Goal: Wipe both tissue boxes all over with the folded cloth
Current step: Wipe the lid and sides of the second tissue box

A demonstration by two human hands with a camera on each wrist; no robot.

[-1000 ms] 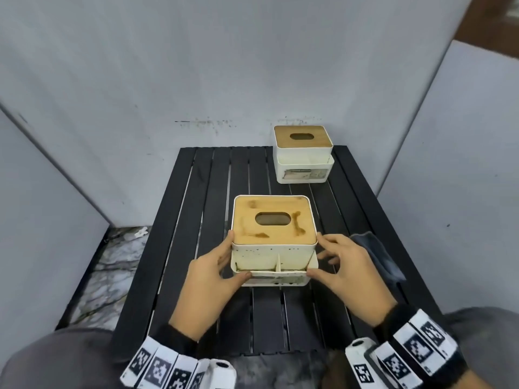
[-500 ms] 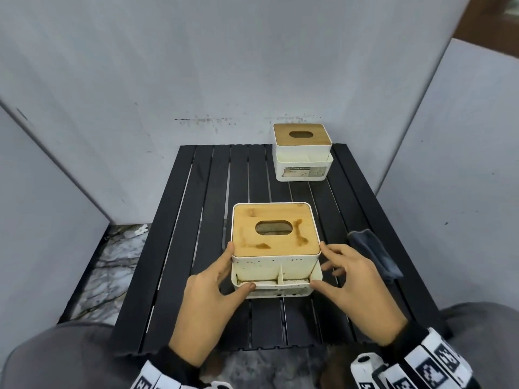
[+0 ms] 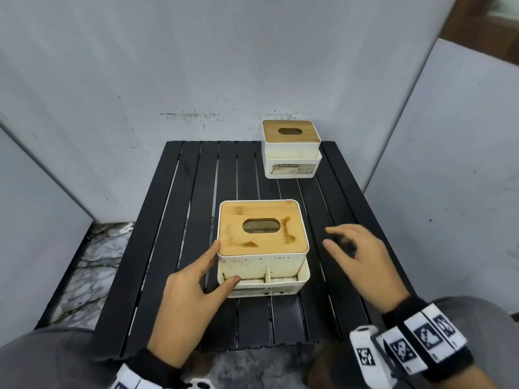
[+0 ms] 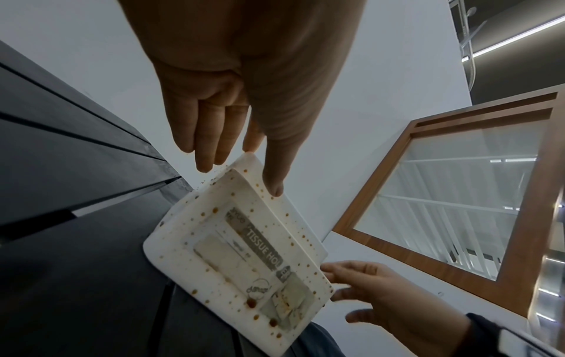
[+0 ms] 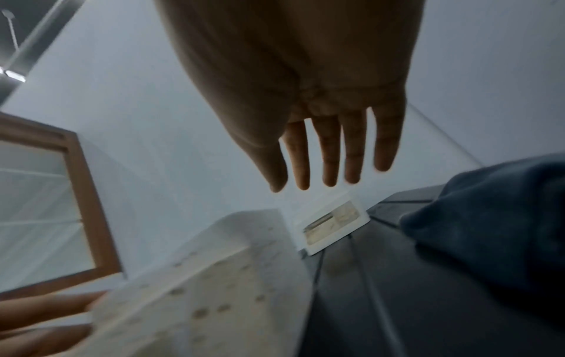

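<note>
both unclenched, empty — left hand (image 3: 191, 293) straight-fingered, touching near tissue box (image 3: 262, 234) corner; right hand (image 3: 368, 265) spread loose over cloth (image 5: 489, 229).

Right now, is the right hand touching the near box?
No, in the head view the right hand hovers to the right of the near box with a clear gap between them.

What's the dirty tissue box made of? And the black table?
Dirty tissue box: the white body looks like smooth plastic, with moulded rounded corners; its lid seems wood or bamboo, tan with faint grain. Black table: matte slats, maybe painted metal; hard to tell.
</note>
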